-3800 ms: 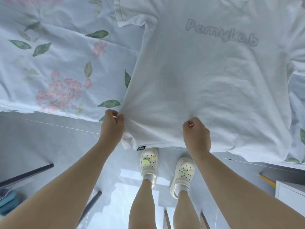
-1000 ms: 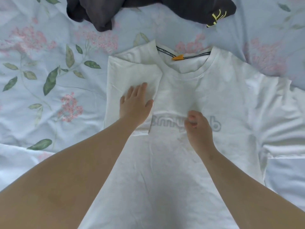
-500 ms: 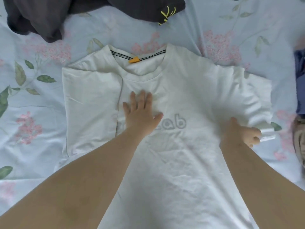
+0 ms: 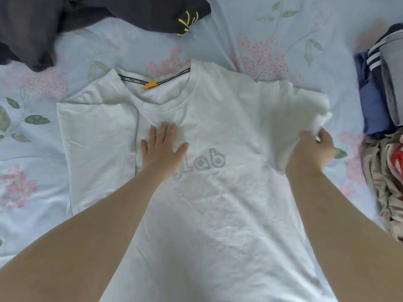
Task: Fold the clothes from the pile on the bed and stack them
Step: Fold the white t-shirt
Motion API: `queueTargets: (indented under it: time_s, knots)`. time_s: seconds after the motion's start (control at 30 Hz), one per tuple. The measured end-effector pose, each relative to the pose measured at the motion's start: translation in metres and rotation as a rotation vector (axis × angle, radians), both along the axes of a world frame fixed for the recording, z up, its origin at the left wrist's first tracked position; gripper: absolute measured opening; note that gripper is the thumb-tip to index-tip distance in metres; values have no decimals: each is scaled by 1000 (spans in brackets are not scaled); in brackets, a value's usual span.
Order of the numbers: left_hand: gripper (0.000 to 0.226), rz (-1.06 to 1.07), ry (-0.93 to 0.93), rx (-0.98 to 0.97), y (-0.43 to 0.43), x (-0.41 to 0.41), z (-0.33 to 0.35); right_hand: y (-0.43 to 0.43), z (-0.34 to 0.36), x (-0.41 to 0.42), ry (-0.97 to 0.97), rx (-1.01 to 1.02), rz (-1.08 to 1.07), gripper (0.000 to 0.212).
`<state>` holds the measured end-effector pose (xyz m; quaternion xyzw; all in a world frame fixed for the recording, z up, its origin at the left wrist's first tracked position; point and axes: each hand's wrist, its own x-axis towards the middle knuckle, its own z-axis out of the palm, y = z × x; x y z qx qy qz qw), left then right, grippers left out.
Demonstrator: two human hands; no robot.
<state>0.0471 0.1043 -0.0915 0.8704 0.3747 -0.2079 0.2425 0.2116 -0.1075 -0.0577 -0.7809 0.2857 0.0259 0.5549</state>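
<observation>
The white T-shirt (image 4: 218, 214) is lying spread out on the bed (image 4: 261, 29), collar pointing away and its left side folded inward. The left hand (image 4: 161, 149) is pressing flat on the chest, fingers straight. The right hand (image 4: 311, 151) is gripping the other sleeve (image 4: 305, 105). A dark garment (image 4: 109, 12) is lying beyond the collar, and folded clothes (image 4: 375, 101) are sitting at the right.

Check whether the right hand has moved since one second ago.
Yes. The right hand lay on the lettering of the white shirt; now it grips the sleeve edge, well to the right of that lettering.
</observation>
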Motion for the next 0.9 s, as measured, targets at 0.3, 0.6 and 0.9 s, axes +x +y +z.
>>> queueTargets:
  time_s: [0.3, 0.6, 0.9]
  knots:
    - [38, 802, -449, -393, -17, 13, 31, 2, -7, -73, 185, -364, 1213, 34]
    - [68, 1061, -421, -416, -33, 52, 28, -32, -27, -63, 246, -428, 873, 39]
    - [57, 312, -178, 308, -39, 49, 32, -34, -39, -48, 403, -280, 862, 24]
